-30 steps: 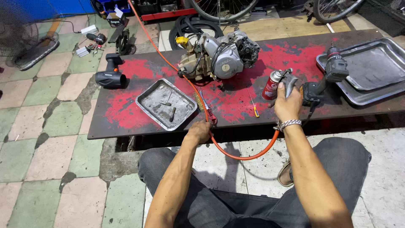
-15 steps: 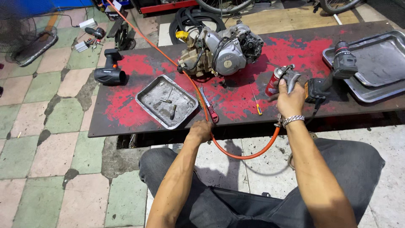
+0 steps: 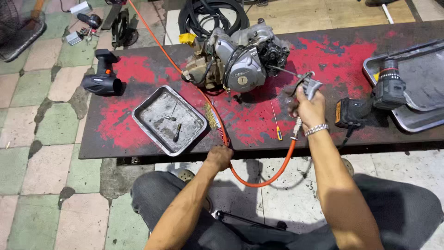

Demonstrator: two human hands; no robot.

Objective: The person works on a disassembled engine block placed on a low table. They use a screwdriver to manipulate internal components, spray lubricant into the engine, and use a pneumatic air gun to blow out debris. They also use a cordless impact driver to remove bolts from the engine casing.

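On the bench (image 3: 138, 143): one engine (image 3: 240, 65), two trays (image 3: 169, 119).

small white box (image 3: 81, 8) on floor tiles upper left, yellow label (image 3: 338, 112) on black battery pack (image 3: 352, 112)

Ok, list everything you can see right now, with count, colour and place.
engine: one, grey, table centre back
air blow gun: one, silver, in right hand, nozzle towards the engine
hose: one, orange, loops from the gun past the table edge
small tray: one, metal, left of centre, holds small parts
large trays: grey metal, far right, count unclear
screwdriver: one, yellow handle, centre front
black tool: one, table left end
table: one, red and black
left hand: on the table's front edge by the hose
right hand: grips the gun
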